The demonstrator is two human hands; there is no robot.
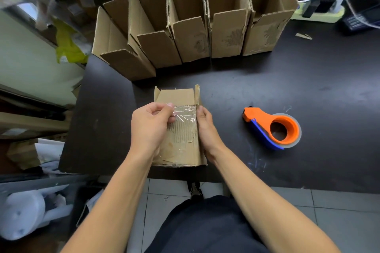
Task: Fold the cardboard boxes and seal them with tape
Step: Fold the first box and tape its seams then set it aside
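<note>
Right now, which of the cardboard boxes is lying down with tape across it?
The box between the left hand and right hand, at the table's near edge. The others stand upright and open in a row behind.

Matt brown corrugated cardboard box, its torn liner exposing ribbed fluting, is seen between the hands. Glossy, crinkled clear tape is stretched across it. Smooth orange plastic dispenser is seen right of them on the scuffed, matt dark table.

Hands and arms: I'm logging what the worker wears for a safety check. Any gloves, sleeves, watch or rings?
None show. The left hand and right hand are bare, with no gloves, and no rings show. Both forearms are bare as far up as the picture shows, with no sleeves, watch or wristband.
</note>
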